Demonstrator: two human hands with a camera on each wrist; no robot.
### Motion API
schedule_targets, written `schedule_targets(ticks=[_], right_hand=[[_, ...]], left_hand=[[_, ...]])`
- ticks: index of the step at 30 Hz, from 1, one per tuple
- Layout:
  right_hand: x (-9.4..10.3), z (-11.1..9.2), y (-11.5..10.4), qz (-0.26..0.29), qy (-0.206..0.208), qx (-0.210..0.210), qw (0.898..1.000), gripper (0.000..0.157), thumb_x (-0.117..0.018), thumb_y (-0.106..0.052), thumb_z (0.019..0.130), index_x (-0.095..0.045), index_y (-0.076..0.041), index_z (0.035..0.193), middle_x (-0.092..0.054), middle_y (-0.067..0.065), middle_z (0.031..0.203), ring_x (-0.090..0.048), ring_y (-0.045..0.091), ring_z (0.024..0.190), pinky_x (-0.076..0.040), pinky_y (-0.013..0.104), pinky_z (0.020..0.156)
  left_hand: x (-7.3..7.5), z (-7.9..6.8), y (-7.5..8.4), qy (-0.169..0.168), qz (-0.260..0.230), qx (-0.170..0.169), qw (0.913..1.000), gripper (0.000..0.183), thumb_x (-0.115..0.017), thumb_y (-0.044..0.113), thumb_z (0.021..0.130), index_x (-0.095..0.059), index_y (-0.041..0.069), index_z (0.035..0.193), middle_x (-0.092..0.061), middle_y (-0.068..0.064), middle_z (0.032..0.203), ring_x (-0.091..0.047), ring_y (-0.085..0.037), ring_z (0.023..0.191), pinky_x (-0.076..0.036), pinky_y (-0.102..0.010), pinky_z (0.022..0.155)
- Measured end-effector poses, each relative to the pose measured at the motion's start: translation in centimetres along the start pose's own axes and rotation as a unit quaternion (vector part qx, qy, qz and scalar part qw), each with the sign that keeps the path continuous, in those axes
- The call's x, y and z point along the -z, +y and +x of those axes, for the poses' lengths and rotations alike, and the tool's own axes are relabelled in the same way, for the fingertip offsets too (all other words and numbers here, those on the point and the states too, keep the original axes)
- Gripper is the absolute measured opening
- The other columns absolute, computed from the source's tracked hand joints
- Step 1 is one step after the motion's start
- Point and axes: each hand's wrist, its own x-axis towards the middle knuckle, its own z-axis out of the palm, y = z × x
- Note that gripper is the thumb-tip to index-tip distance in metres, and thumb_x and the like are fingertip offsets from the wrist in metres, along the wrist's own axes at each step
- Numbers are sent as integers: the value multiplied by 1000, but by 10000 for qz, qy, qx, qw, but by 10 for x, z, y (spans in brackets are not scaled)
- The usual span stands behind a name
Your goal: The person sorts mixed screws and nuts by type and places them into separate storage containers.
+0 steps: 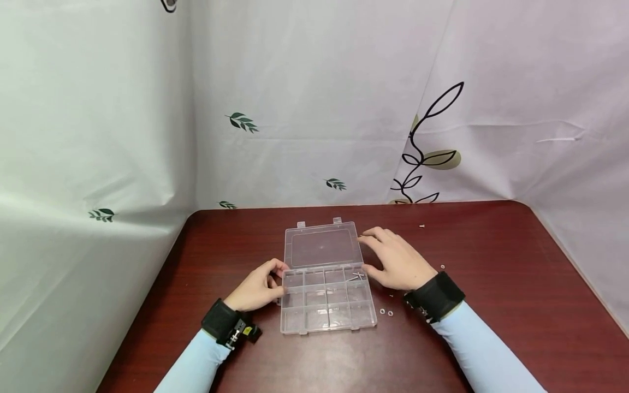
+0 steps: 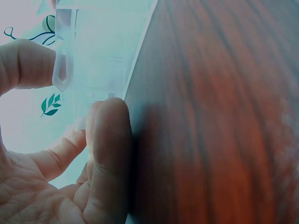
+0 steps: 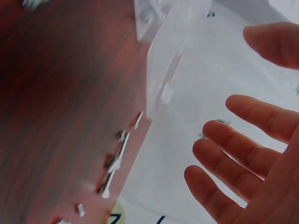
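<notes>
A clear plastic compartment box (image 1: 314, 331) lies on the table with its lid (image 1: 321, 248) folded back, away from me. Several silvery screws (image 1: 357, 276) sit in its far right compartment. My left hand (image 1: 255, 286) holds the box by its left side, and the left wrist view shows thumb and fingers at the box edge (image 2: 105, 56). Beside the right edge of the lid hovers my right hand (image 1: 398, 262), its fingers spread and relaxed with nothing held. In the right wrist view, several screws (image 3: 112, 163) lie on the table past the fingers.
Two small white rings (image 1: 386, 312) lie right of the box, with another ring (image 1: 443, 266) farther right. A small screw (image 1: 421, 226) lies near the back edge of the dark red table (image 1: 516, 273). White printed cloth (image 1: 314, 109) hangs behind.
</notes>
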Motion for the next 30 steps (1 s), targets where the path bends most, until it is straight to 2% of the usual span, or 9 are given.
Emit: schedule_targets(ticks=[15,21,30], right_hand=[[-6,-4,30,-52,-102,-682,9976,53,-70,-33,85,-63,-4,129,-58,10,121,-55,28,111,-44,46,97],[-13,-1,38,-179,-164,-638,9977,40,-70,-25,85,-68,-3,119,-60,9,111,-56,27,101,-46,45,91],[-18,21,57,-463,-474,-458,9968,20,-67,-8,81,-72,-5,100,-57,5,91,-59,25,84,-50,41,79]], left_hand=[[2,0,-4,-18,70,-23,10000,39,-67,6,82,-57,6,119,-52,-12,104,-58,-17,67,-53,-30,63],[0,2,-3,-52,186,-63,9998,37,-66,7,83,-57,6,118,-52,-11,103,-58,-16,68,-53,-30,64],[1,2,-5,18,201,-61,9998,37,-68,8,82,-57,8,118,-53,-10,103,-58,-15,68,-52,-29,64]])
